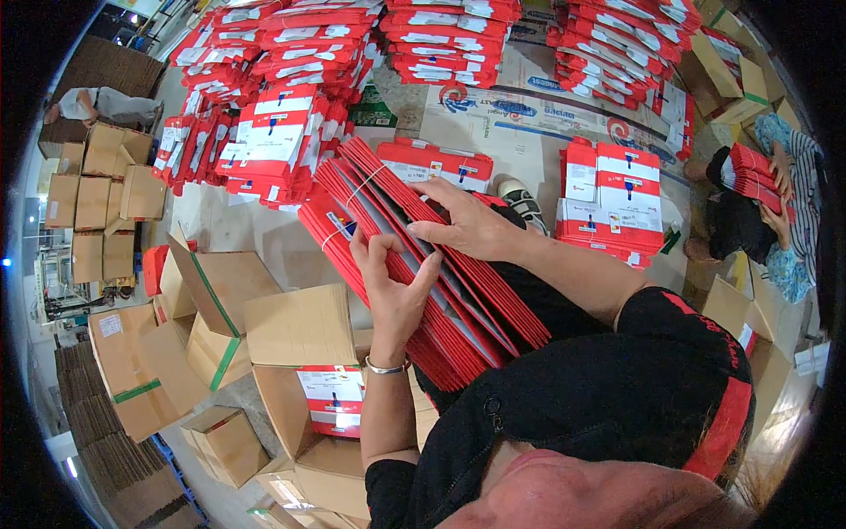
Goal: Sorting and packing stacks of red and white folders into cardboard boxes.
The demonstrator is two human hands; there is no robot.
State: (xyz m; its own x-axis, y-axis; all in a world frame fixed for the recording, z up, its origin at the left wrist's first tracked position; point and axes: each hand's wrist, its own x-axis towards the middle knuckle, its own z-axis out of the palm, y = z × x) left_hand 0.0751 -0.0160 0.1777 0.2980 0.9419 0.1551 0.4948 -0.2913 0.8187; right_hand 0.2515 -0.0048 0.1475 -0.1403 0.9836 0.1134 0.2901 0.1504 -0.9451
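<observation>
A thick bundle of red folders (458,304) leans across my lap, its edges fanned and grey gaps showing between some of them. Pale rubber bands (363,187) cross its far end. My left hand (392,286), a silver bracelet on its wrist, is closed over the near left side with curled index finger and thumb apart; its other fingertips are partly hidden against the folders. From the right, my right hand (467,220) grips the upper side, thumb pressed on the folder edges and fingers reaching over the far side.
Tall stacks of red folders (449,44) stand ahead on flattened cardboard (493,123). More piles lie to the front left and right (612,198). An open carton (286,401) with folders inside sits at my left among other boxes (123,370). At right, another person (784,194) holds red folders.
</observation>
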